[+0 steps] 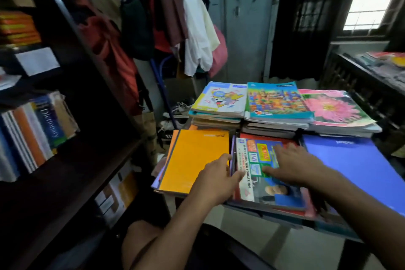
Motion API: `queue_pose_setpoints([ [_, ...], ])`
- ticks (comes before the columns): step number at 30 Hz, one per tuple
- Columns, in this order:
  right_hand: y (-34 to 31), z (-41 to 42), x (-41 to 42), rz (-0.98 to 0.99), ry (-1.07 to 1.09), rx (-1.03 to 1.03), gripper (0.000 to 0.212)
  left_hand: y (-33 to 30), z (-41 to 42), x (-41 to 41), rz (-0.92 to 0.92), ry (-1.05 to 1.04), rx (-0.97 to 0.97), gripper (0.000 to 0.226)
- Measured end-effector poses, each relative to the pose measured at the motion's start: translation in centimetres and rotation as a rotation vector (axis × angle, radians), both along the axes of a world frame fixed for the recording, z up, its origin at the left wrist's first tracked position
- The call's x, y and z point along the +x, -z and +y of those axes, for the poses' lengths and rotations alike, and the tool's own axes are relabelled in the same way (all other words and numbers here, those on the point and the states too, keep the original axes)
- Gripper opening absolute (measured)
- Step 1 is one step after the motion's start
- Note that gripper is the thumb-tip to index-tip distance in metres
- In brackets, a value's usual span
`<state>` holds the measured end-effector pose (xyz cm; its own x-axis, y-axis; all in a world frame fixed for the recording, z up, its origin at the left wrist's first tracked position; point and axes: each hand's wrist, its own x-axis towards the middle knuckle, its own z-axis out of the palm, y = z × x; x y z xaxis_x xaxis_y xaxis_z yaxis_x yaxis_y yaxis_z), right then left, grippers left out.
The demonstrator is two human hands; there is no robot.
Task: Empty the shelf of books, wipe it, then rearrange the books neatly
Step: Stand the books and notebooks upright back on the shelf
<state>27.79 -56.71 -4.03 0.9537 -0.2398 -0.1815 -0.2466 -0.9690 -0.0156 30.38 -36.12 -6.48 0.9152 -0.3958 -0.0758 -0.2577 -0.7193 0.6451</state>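
the computer education book (266, 173) tops the middle front stack on a small table whose surface is hidden under books, and everything else is placed from it. just to its left lies the orange notebook (195, 160) on its own stack; just to its right, the blue notebook (355, 164). behind it, away from the person, sit three more stacks, topped by a cartoon-cover notebook (221, 99), a colourful temple-cover notebook (277, 99) and a pink flower-cover notebook (333, 107). well to its left stands the dark bookshelf (92, 160), with a dictionary (49, 119) and other books upright on one level.

the left hand (215, 178) rests at the book's left edge, fingers reaching into the gap beside the orange notebook; whether they pinch the edge cannot be told. the right hand (291, 165) lies flat on the cover, fingers spread and straight, pressing rather than grasping.

the cover looks glossy, so it is likely slippery, and the book thin and floppy. the stack beneath looks fairly heavy and prone to fanning out. it is probably best taken by both side edges near the bottom, thumbs on top, and lifted level.
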Motion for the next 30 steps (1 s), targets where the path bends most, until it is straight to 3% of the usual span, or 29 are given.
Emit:
queue_pose_setpoints([
  [4, 1.4, -0.5, -0.8, 0.007, -0.007, 0.023, 0.063, 1.1, -2.5, 0.1, -0.096, -0.014, 0.144, 0.067],
  [7, 1.6, 0.1, -0.7, -0.042, -0.05, 0.042, 0.057, 1.3, -2.3, 0.5, -0.065, -0.057, 0.106, 0.064],
  [13, 0.7, 2.5, 1.1, -0.195, -0.059, 0.402, 0.079, 0.4, 1.4, 0.6, -0.045, -0.191, -0.073, 0.061],
  [17, -0.9, 5.9, 2.6, -0.425, -0.114, 0.775, 0.05, -1.1, 6.8, 0.2, 0.165, -0.284, -0.608, 0.054],
  [19, -1.8, 9.2, 3.2, -0.399, -0.195, 0.98, 0.037, -2.5, 11.0, 0.0, 0.302, -0.381, -0.892, 0.049],
  [21, -1.8, 13.6, 4.0, -0.317, -0.363, 1.128, 0.05, -3.7, 16.9, 0.0, 0.354, -0.498, -1.039, 0.042],
  [23, -1.2, 17.9, 4.7, -0.349, -0.572, 1.058, 0.064, -5.0, 22.6, -0.2, 0.347, -0.544, -1.103, 0.035],
  [26, -0.7, 25.0, 5.6, -0.481, -0.777, 0.814, 0.047, -6.5, 30.0, -1.2, 0.342, -0.631, -1.166, 0.042],
  [30, -1.3, 33.1, 6.7, -0.633, -0.837, 0.62, 0.028, -7.4, 36.3, -2.6, 0.315, -0.728, -1.178, 0.052],
])
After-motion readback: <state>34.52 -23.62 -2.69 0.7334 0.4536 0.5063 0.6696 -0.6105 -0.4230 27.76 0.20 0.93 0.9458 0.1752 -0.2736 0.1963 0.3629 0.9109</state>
